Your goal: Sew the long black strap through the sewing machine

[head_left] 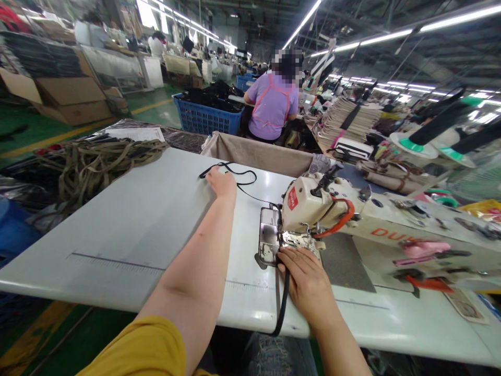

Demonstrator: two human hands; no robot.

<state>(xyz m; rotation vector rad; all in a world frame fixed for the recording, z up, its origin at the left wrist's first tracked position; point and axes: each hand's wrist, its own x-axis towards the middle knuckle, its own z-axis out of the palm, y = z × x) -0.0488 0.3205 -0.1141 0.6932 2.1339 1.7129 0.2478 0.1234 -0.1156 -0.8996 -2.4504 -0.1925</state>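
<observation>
A narrow black strap (pixel 282 305) hangs over the table's front edge and runs up to the sewing machine (pixel 313 201). My right hand (pixel 305 279) is at the front of the metal needle plate (pixel 269 235), its fingers closed together over the strap close to the presser foot. Farther back on the tabletop, my left hand (pixel 221 183) has its fingers closed on the black strap, which lies in loose loops around it. A thin length of it leads from those loops back to the machine. The left fingertips are partly hidden behind the hand.
Tangled olive-green straps (pixel 97 167) lie along the left edge of the white table (pixel 129 230). Behind it stand a beige fabric-lined bin (pixel 258 154) and a blue basket (pixel 209 117) of black pieces. A co-worker (pixel 272 104) sits beyond. Thread cones (pixel 434 128) stand at right.
</observation>
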